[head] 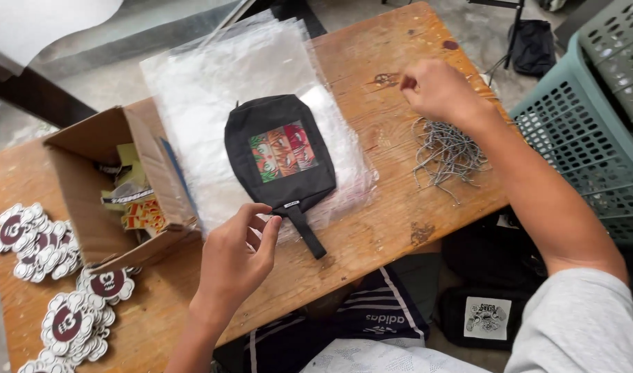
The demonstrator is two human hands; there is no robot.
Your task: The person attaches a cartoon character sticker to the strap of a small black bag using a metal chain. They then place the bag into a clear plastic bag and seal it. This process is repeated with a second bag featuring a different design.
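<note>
Now: black pouch (280, 152) lengthwise, strap toward person | left hand (235, 259) fingers open (near strap) | right hand (437, 88) pinched shut.

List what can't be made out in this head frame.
- Right hand: fingertips curled under, so any pinch on the grey cords is hidden.
- Cardboard box: contents partly hidden by its wall.
- Plastic bags: count unreadable, transparent layers.
- Green basket: cut off by right edge.
</note>
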